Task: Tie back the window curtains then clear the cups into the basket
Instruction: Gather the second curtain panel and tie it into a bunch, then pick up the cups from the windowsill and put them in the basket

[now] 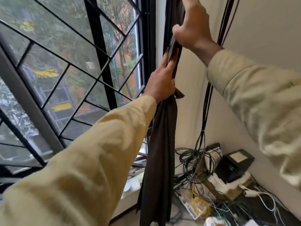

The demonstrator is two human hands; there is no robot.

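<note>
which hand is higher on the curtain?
The right hand, gripping the gathered dark curtain near the frame's top edge. The left hand clasps the bunch lower, just above a tie.

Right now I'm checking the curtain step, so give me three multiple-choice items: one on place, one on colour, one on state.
1. Where does the curtain hang?
A. At the window's right edge
B. Across the window's middle
C. On the floor

2. What colour is the curtain?
A. White
B. Dark brown
C. Yellow

3. How is the curtain held?
A. By no hand
B. By one hand
C. By both hands

Answers: 1 A, it hangs bunched beside the window frame. 2 B, the cloth is dark brown. 3 C, the left hand grips below the right hand.
</note>
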